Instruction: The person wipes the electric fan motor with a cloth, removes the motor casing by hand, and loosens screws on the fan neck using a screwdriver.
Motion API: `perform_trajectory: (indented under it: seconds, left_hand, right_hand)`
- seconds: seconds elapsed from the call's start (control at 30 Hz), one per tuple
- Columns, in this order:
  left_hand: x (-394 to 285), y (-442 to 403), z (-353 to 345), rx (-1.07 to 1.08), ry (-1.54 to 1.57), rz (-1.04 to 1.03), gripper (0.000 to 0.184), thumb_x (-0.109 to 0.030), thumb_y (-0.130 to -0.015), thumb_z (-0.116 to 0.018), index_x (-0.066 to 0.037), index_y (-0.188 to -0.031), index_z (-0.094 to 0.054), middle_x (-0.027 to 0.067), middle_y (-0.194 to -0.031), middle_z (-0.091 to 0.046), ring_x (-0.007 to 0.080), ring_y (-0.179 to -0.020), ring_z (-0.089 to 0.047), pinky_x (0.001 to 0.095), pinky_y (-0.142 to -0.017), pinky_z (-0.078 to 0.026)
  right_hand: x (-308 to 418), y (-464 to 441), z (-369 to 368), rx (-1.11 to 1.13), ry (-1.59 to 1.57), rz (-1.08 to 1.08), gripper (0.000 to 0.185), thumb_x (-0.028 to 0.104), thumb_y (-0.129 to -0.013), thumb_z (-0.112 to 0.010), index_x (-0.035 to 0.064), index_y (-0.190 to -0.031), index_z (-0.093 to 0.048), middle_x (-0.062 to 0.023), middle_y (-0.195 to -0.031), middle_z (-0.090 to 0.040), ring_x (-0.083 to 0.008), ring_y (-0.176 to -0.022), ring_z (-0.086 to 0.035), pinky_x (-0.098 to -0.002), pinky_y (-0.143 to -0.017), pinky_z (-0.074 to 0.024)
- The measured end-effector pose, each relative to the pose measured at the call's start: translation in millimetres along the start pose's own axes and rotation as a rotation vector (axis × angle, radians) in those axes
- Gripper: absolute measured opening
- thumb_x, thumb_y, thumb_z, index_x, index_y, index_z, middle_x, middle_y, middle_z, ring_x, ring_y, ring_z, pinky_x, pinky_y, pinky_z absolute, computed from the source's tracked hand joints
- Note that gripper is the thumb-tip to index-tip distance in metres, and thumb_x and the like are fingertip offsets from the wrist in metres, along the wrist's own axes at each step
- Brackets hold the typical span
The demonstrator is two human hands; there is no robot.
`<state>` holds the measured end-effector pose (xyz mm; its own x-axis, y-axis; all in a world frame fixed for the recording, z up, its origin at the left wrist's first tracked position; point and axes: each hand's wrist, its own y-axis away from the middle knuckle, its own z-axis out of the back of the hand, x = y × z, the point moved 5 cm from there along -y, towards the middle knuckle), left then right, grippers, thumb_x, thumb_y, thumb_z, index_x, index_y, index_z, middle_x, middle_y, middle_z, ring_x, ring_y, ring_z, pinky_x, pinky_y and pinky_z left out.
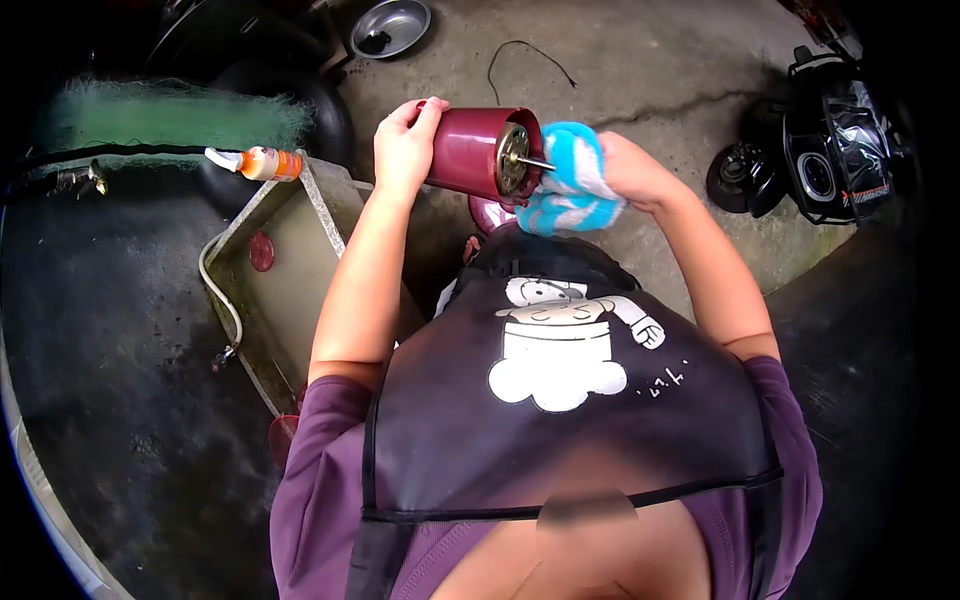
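My left hand [405, 150] grips the closed end of a glossy maroon fan motor housing [467, 150], which lies on its side in the air before me. Out of its open end, past a round metal plate [513, 158], sticks a thin metal shaft [537, 162] pointing right. My right hand [635, 172] is closed on a fluffy blue-and-white striped cloth [572, 185], bunched up at the tip of the shaft and the housing's rim. The cloth hides some of my right fingers. Below the housing, another maroon piece [490, 212] is partly covered.
On the left stands a concrete water basin [330, 205] with a red disc [261, 251] and a pale hose [212, 285]. An orange-and-white bottle [270, 164] rests on its corner. A metal bowl [400, 28] and a black cord [520, 45] lie ahead; a black wheeled machine [825, 150] stands right.
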<state>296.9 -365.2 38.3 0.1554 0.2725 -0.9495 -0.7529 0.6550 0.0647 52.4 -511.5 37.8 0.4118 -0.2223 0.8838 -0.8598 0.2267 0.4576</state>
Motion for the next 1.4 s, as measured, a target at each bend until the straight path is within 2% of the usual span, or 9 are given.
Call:
perform_trajectory:
  seconds: [0.23,0.47,0.53,0.6,0.73,1.1,1.17,1.23,1.4]
  left_hand:
    - [10.9,-8.0,18.4,0.027,0.180,0.057,0.027,-0.022,-0.100,-0.061,0.001,-0.103,-0.074,0.0049,-0.098,-0.073,0.0101,-0.087,-0.064,0.0243,-0.081,-0.050]
    - [-0.5,-1.7,1.3,0.019,0.215,0.071,0.027,-0.021,-0.101,-0.060,0.003,-0.105,-0.073,0.0066,-0.099,-0.073,0.0098,-0.087,-0.063,0.0231,-0.080,-0.050]
    - [1.3,-4.7,0.9,0.022,0.210,0.040,0.026,-0.020,-0.100,-0.061,0.002,-0.104,-0.073,0.0055,-0.098,-0.073,0.0090,-0.085,-0.062,0.0230,-0.080,-0.049]
    - [-2.5,-1.8,1.9,0.052,0.143,0.013,0.027,-0.019,-0.102,-0.056,0.003,-0.107,-0.071,0.0072,-0.102,-0.072,0.0114,-0.092,-0.064,0.0237,-0.085,-0.049]
    - [-19.8,4.8,3.3,0.098,0.012,-0.101,0.028,-0.019,-0.102,-0.054,0.003,-0.107,-0.071,0.0079,-0.102,-0.072,0.0120,-0.093,-0.064,0.0241,-0.086,-0.049]
    - [-5.1,0.2,3.4,0.031,0.112,-0.001,0.033,-0.024,-0.103,-0.055,0.004,-0.106,-0.073,0.0079,-0.098,-0.073,0.0114,-0.087,-0.065,0.0240,-0.082,-0.050]
    - [-2.8,-3.7,7.4,0.021,0.192,0.043,0.033,-0.023,-0.103,-0.054,0.004,-0.105,-0.073,0.0076,-0.096,-0.073,0.0113,-0.084,-0.064,0.0246,-0.079,-0.050]
    - [1.5,-8.7,14.7,0.020,0.194,0.046,0.034,-0.024,-0.103,-0.054,0.004,-0.105,-0.073,0.0074,-0.097,-0.072,0.0115,-0.085,-0.064,0.0247,-0.080,-0.050]
    - [4.5,-5.3,12.1,0.032,0.211,0.035,0.036,-0.024,-0.103,-0.051,0.004,-0.105,-0.073,0.0076,-0.099,-0.072,0.0126,-0.088,-0.063,0.0263,-0.085,-0.049]
  right_hand:
    - [-24.3,37.5,41.9,-0.205,-0.372,0.210,0.050,0.020,-0.087,-0.076,0.0054,-0.132,-0.059,-0.0069,-0.124,-0.065,-0.0159,-0.110,-0.062,-0.0356,-0.098,-0.0505]
    - [-36.6,-26.0,-31.9,-0.501,0.436,0.777,0.034,0.017,-0.083,-0.069,0.0041,-0.114,-0.065,-0.0176,-0.108,-0.069,-0.0357,-0.102,-0.065,-0.0444,-0.092,-0.0501]
    - [-27.0,-20.7,-36.3,-0.632,0.656,0.792,0.029,0.020,-0.083,-0.067,0.0044,-0.108,-0.067,-0.0208,-0.104,-0.069,-0.0398,-0.096,-0.066,-0.0463,-0.087,-0.0523]
    - [-23.8,-25.4,-45.1,-0.404,0.934,0.288,0.022,0.021,-0.081,-0.064,0.0038,-0.094,-0.069,-0.0243,-0.092,-0.069,-0.0431,-0.085,-0.066,-0.0496,-0.076,-0.0539]
    - [-14.1,-54.3,-40.8,0.006,0.820,0.391,0.018,0.015,-0.077,-0.061,0.0025,-0.089,-0.067,-0.0262,-0.078,-0.063,-0.0454,-0.074,-0.063,-0.0491,-0.064,-0.0518]
    - [3.4,-16.7,-13.1,-0.323,1.070,0.621,0.014,0.021,-0.077,-0.066,0.0073,-0.078,-0.068,-0.0173,-0.078,-0.067,-0.0387,-0.073,-0.067,-0.0482,-0.064,-0.0540]
    - [-32.5,-26.9,27.1,-0.177,1.214,0.302,0.024,0.017,-0.081,-0.065,0.0056,-0.101,-0.069,-0.0164,-0.090,-0.072,-0.0339,-0.083,-0.071,-0.0440,-0.072,-0.0560]
    - [-48.4,-18.5,47.2,-0.147,0.302,0.431,0.030,0.011,-0.081,-0.060,0.0059,-0.109,-0.072,-0.0159,-0.102,-0.073,-0.0262,-0.097,-0.070,-0.0382,-0.088,-0.0530]
    - [-76.1,-49.5,24.9,-0.085,0.072,0.362,0.044,0.010,-0.082,-0.057,0.0000,-0.124,-0.060,-0.0107,-0.113,-0.067,-0.0214,-0.107,-0.062,-0.0350,-0.095,-0.0480]
